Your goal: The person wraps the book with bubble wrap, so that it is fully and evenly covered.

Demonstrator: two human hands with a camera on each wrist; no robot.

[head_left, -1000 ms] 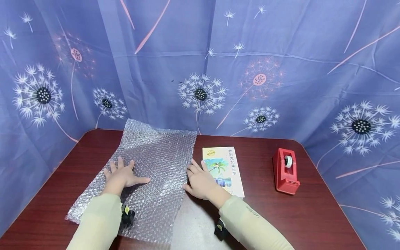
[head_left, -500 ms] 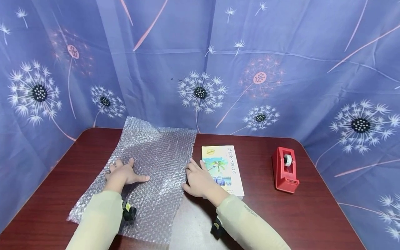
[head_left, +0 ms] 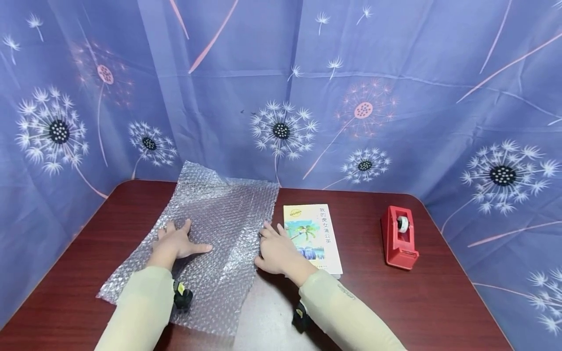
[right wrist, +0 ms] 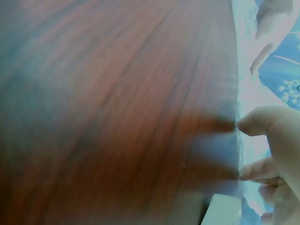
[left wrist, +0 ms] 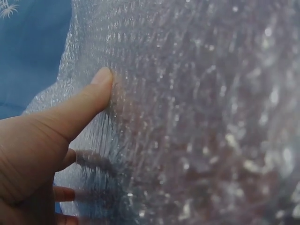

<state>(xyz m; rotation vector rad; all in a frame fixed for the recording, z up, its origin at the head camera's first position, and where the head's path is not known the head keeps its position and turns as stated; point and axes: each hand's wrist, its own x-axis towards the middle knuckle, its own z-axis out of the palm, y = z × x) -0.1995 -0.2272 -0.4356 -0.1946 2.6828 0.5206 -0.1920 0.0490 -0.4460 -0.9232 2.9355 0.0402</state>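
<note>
A sheet of bubble wrap (head_left: 224, 209) lies on the left half of the table, its far end reaching the curtain. My left hand (head_left: 174, 244) rests on the sheet's left part, thumb stretched to the right and fingers spread, slightly bent. In the left wrist view the thumb (left wrist: 77, 110) touches the wrap, and other fingers show below it. At the sheet's right edge is my right hand (head_left: 276, 251), its fingertips touching that edge. The right wrist view shows its thumb and a finger apart, both tips at the edge. A book (head_left: 312, 239) lies just right of this hand.
A red tape dispenser (head_left: 400, 239) holding a roll of tape stands at the right of the dark red table (head_left: 364, 297). Behind the table hangs a blue curtain (head_left: 228, 126) with dandelion prints. Black wrist cameras sit under both sleeves.
The bubble wrap has shifted slightly to the right at its far end. The left fingers, spread straight before, are now more bent. The right hand stays at the edge, barely moved.
</note>
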